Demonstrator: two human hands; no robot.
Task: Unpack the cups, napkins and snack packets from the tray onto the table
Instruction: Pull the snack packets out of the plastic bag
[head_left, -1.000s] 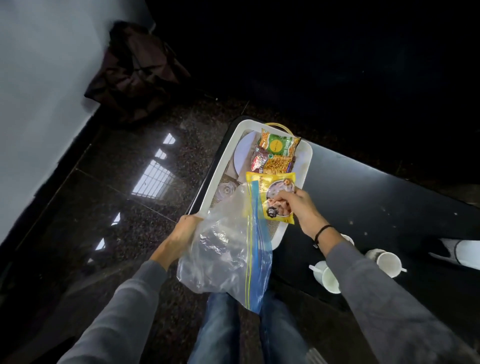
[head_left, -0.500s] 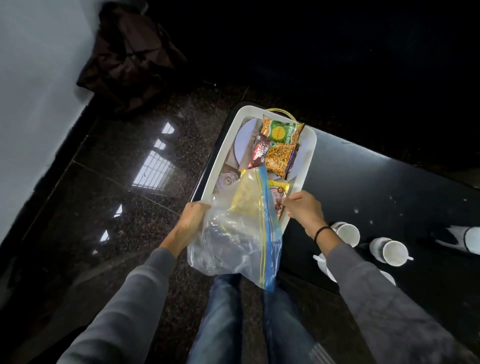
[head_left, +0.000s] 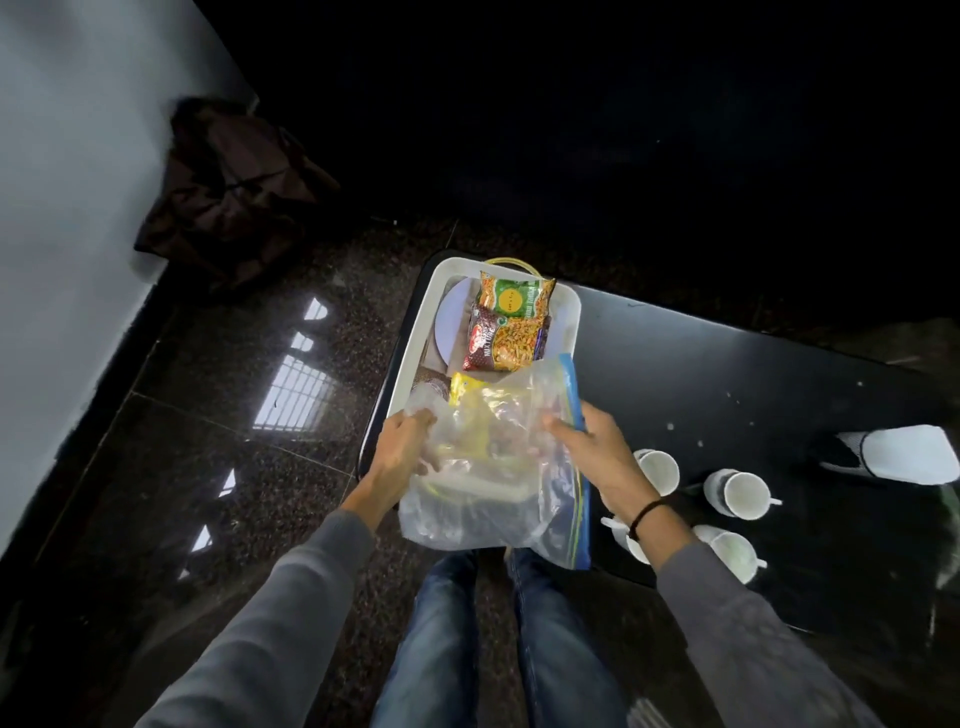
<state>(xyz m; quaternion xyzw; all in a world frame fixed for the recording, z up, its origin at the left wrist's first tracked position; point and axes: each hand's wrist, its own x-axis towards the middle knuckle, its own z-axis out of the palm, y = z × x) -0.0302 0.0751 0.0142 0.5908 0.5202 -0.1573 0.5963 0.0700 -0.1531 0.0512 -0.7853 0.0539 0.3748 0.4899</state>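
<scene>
A white tray (head_left: 410, 343) sits at the left end of the black table (head_left: 701, 374). In it lie a green-and-orange snack packet (head_left: 511, 296), a maroon-and-orange snack packet (head_left: 506, 343) and a yellow packet (head_left: 465, 387) half under a clear zip bag (head_left: 493, 478) with a blue edge. My left hand (head_left: 402, 452) grips the bag's left side. My right hand (head_left: 592, 457) pinches its right, blue-edged side. The bag hangs over the tray's near end. Three white cups (head_left: 737, 493) stand on the table to the right of my right hand.
A white cloth-like object (head_left: 904, 454) lies at the table's right side. A dark bag (head_left: 234, 192) slumps against the wall at the far left. The floor is glossy dark stone. My legs in jeans (head_left: 498, 639) are below the table's near edge.
My right hand let go of the yellow packet, which now lies in the tray, and took hold of the bag's right edge. The bag is now spread between both hands.
</scene>
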